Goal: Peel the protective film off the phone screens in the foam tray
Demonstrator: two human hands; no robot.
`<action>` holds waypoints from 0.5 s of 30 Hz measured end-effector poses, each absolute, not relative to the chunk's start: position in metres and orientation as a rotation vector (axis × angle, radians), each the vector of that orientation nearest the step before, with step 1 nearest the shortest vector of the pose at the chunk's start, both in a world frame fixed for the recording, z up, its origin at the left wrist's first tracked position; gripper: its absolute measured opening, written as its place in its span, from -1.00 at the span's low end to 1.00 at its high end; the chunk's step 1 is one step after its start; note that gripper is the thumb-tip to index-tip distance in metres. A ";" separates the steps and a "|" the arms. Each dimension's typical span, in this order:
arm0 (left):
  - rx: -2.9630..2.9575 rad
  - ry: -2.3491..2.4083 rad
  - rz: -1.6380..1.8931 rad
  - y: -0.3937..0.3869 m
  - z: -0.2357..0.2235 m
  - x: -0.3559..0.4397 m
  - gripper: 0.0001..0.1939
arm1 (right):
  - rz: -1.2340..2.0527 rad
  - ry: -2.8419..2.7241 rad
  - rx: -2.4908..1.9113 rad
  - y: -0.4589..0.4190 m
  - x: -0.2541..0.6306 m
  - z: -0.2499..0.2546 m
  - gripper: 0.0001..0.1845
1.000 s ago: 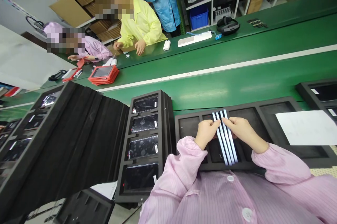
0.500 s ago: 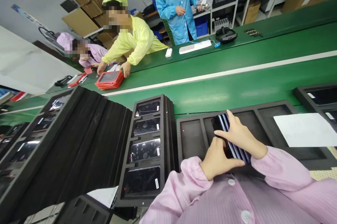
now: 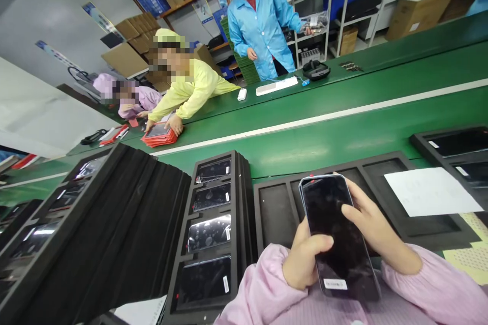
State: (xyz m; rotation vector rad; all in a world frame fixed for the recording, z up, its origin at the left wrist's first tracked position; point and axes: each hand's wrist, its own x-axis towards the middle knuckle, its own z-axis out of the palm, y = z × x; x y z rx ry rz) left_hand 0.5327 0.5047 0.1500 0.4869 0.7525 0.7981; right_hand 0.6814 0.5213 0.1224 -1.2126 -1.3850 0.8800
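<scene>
A stack of smartphones (image 3: 331,223) is held between my two hands, tilted with the top one's black screen facing me. That screen bears a white label near its lower end and a red tab at the upper edge; a second edge peeks out behind it at the upper left. My left hand (image 3: 305,259) grips the left side, thumb across the glass. On the right side, my right hand (image 3: 375,223) has its thumb on the screen and its fingers behind. Below the phones lies a black foam tray (image 3: 276,213) with bare compartments, partly hidden by them.
To the left, a foam tray stack (image 3: 237,223) holds several phones, beside a taller black stack (image 3: 125,213). A white paper sheet (image 3: 430,191) lies at right, near another phone tray (image 3: 419,142). Co-workers stand across the green bench (image 3: 290,147), one handling red-framed items (image 3: 160,137).
The phones have turned from edge-on to screen-up and come closer to me. My thumbs now lie on the top screen. The view has shifted slightly upward.
</scene>
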 end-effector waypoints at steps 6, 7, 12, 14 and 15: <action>0.603 0.748 0.737 0.493 0.161 0.529 -0.46 | 0.062 -1.937 -1.104 0.535 0.707 0.183 -0.81; 0.617 0.741 0.726 0.492 0.161 0.529 -0.45 | -0.045 -1.997 -1.043 0.536 0.709 0.192 -0.89; 0.589 0.761 0.739 0.486 0.165 0.528 -0.53 | -0.257 -2.316 -0.678 0.508 0.716 0.213 -0.71; 0.536 0.767 0.759 0.486 0.168 0.527 -0.55 | -0.150 -2.479 -0.578 0.492 0.718 0.215 -0.72; 0.512 0.769 0.769 0.486 0.170 0.526 -0.56 | -0.102 -2.544 -0.540 0.486 0.719 0.216 -0.76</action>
